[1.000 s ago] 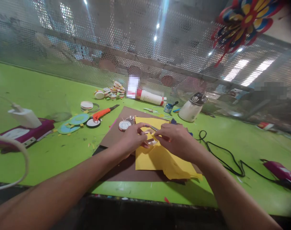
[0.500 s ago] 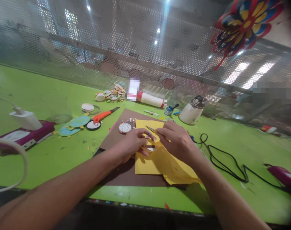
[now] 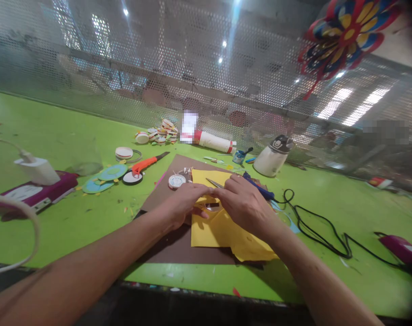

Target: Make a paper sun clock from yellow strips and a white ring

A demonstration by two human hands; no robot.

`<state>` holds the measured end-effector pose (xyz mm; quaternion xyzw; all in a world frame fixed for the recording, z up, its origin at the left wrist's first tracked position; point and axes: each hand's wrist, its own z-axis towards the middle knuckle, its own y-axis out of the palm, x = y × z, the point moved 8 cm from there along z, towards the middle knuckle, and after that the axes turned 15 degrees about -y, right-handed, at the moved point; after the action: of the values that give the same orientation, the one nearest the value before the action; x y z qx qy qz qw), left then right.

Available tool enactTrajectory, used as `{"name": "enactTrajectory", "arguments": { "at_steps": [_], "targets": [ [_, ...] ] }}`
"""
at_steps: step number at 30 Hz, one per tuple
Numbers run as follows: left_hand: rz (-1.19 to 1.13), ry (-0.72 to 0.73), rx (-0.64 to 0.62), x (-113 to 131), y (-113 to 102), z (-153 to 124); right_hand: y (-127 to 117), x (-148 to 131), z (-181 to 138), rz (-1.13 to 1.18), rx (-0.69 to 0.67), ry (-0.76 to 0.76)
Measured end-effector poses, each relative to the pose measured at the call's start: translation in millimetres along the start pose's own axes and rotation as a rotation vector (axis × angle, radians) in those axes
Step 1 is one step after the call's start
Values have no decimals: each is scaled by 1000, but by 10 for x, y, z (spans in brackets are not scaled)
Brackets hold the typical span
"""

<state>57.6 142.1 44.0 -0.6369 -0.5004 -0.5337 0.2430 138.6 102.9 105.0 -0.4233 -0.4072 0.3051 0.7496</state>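
Observation:
My left hand (image 3: 188, 204) curls around the left side of a small round white piece with a dark band (image 3: 212, 206). Its thumb is under the piece, its fingers over the top. Bent over the right side of that piece, my right hand (image 3: 241, 197) has its fingertips meeting those of my left, pressed at the edge where yellow paper (image 3: 209, 235) rises. The fingers partly hide the piece. A pointed metal blade (image 3: 214, 182) lies just beyond my right fingers. Behind that hand rests a blue tool (image 3: 260, 186) on a black cord.
A brown board (image 3: 168, 251) lies under the paper, with a white disc (image 3: 177, 181) on it. Orange-handled scissors (image 3: 144, 165), light-blue rings (image 3: 99, 184) and a purple power strip (image 3: 61, 185) lie left. Behind stand a white jug (image 3: 269, 160) and a small blue jar (image 3: 239, 156).
My left fingers have closed over the top of the round piece to meet my right fingers. My right hand has shifted slightly, uncovering more of the blue tool behind it.

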Motion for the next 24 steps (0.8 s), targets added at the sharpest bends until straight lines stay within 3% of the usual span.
{"name": "enactTrajectory", "arguments": {
  "at_steps": [5, 8, 10, 12, 19, 24],
  "targets": [
    [29, -20, -26, -29, 10, 29, -52, -7, -1, 39, 28, 30],
    [33, -21, -30, -39, 9, 46, -155, 100, -62, 129, 184, 127],
    [39, -38, -19, -49, 7, 49, -232, 252, -153, 194, 337, 251],
    [50, -56, -14, -55, 15, 40, -236, 400, -231, 258, 407, 372],
    [104, -22, -47, -11, 75, -12, -55, 458, -183, 458, 256, 489],
    [121, 17, -63, 16, 107, -24, 1, 421, -174, 569, 319, 498]
  ]
}}
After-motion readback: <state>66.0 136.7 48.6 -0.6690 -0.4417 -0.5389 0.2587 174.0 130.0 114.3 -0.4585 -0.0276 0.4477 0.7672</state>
